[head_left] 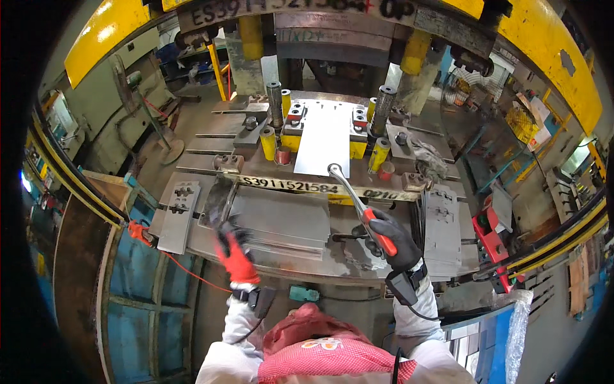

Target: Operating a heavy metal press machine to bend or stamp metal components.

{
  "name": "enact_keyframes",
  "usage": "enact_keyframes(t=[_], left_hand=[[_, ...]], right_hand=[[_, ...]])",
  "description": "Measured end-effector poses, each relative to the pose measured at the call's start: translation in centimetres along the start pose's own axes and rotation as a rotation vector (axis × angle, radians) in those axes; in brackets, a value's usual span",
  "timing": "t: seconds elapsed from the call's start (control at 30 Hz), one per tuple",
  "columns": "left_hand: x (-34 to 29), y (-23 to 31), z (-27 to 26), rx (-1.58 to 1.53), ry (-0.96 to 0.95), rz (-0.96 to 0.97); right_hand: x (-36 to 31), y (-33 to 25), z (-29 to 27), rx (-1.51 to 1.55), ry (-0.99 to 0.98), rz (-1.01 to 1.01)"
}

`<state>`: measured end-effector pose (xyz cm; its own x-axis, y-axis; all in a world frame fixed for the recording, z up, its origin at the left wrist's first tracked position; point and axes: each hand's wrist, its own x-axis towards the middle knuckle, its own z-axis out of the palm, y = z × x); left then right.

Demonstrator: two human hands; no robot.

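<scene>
My right hand (396, 240), in a dark glove, is closed around the red grip of a long metal tool with a round head (349, 189). Its head meets the near edge of a bright flat metal sheet (323, 137), which lies on the press die (295, 105). Motion smears my left hand (235, 251), in a red and dark glove, beside the left end of a stack of grey metal sheets (281, 217). Its fingers are too blurred to read, and I cannot tell whether it touches the stack.
Dark guide posts (274, 105) and yellow cylinders (379, 153) flank the die. Overhead is the upper press block (332, 29). More sheets (442, 224) stand at the right, and a cut plate (179, 216) lies at the left. A red box (491, 230) stands far right.
</scene>
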<state>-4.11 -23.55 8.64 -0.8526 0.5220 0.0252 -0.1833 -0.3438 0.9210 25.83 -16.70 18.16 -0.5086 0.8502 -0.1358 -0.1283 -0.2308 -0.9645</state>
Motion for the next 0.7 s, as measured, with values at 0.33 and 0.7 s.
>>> enact_keyframes(t=[0.33, 0.7], left_hand=[[9.5, -10.1, -16.3, 1.373, -0.212, 0.173], [9.0, -8.0, -14.5, 1.452, -0.251, 0.071]], right_hand=[[0.5, -0.2, -0.1, 0.057, -0.056, 0.086], [0.9, 0.4, -0.9, -0.009, -0.072, 0.013]])
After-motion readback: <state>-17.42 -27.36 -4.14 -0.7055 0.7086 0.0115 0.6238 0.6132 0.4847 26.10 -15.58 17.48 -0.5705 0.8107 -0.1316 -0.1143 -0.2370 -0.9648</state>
